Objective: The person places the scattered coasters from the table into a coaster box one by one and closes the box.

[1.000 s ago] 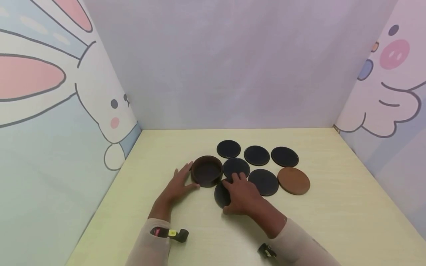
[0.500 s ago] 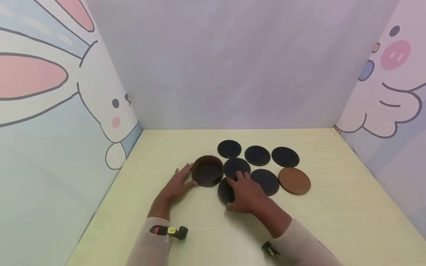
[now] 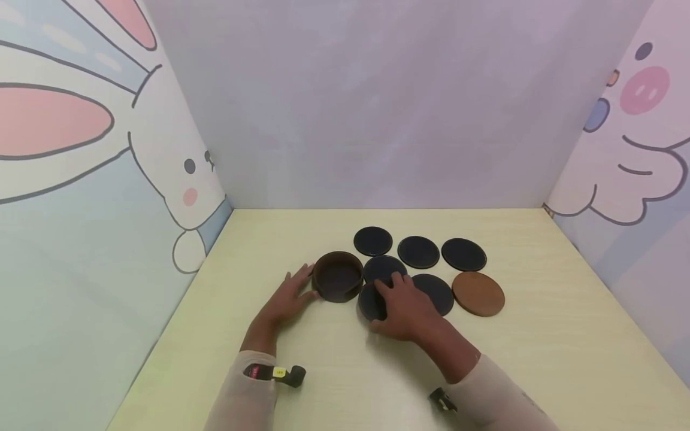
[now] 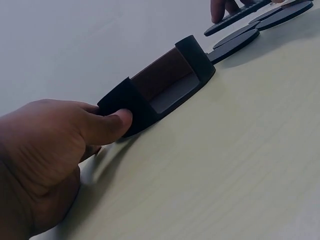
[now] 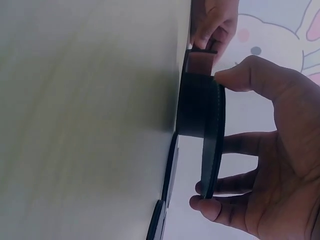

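My left hand [image 3: 286, 302] holds the left side of a round dark coaster holder [image 3: 337, 294]. Its thumb [image 4: 120, 122] presses the outer wall in the left wrist view, where a wide cutout shows the holder's brown inner wall. My right hand [image 3: 406, 308] grips a round black coaster [image 3: 371, 301] by its edges, thumb at one side and fingers at the other. In the right wrist view this coaster [image 5: 214, 142] is off the table, with stitching along its rim. It hangs just to the near right of the holder, apart from it in the left wrist view.
Several black coasters [image 3: 418, 252] lie flat in two rows right of the holder. One brown coaster [image 3: 478, 293] lies with its brown face up at the right end of the nearer row. A pale wooden table [image 3: 560, 335] bears everything, with cartoon-printed walls [image 3: 162, 149] at the sides.
My right hand has carried the black coaster a little away from me and to the right. My left hand stays at the holder, which has not visibly moved on the table.
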`<state>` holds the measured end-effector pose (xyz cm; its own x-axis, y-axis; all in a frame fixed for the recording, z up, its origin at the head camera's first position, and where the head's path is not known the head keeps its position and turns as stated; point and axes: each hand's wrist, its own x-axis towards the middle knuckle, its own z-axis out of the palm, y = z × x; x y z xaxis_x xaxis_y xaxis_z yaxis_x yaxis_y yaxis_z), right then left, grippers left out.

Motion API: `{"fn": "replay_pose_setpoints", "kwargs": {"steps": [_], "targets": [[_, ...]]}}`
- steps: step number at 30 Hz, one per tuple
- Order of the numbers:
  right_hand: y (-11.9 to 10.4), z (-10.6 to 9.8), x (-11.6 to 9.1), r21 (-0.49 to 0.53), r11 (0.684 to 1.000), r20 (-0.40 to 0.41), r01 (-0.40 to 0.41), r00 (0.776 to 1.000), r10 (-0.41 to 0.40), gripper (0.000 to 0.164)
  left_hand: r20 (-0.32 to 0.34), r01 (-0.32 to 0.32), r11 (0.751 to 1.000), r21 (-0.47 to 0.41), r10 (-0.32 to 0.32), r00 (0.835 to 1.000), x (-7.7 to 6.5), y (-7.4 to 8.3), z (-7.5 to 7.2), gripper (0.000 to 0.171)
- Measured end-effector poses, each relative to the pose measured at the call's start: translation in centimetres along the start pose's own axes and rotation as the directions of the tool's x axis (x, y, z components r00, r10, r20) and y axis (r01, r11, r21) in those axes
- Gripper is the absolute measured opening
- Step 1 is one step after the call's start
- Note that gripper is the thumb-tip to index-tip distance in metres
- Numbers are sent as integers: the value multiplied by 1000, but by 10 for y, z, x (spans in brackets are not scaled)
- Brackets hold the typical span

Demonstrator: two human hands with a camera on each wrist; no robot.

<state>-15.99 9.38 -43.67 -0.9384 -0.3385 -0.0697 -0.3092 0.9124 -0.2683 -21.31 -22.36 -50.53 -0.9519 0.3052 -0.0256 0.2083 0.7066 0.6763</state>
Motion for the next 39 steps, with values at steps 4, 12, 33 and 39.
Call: {"fn": "replay_pose_setpoints", "kwargs": {"steps": [4, 12, 33, 39], "targets": [[0, -1, 1, 2, 1000, -12, -30, 999, 30, 85, 10, 41, 999, 4, -41, 999, 1, 1, 1, 73], [-4, -2, 2, 33, 997, -58, -73, 996, 74, 86, -8, 51, 999, -7, -51, 999, 1, 2, 2, 66], [-19, -2, 23, 90, 994, -151, -66, 985, 79, 87, -29, 6, 1000, 24, -5, 1000, 2, 1, 1, 66], [-31, -6, 34, 73, 996, -134, -47, 989, 57, 87, -21, 31, 1000, -2, -31, 999, 1, 3, 1, 70]]}}
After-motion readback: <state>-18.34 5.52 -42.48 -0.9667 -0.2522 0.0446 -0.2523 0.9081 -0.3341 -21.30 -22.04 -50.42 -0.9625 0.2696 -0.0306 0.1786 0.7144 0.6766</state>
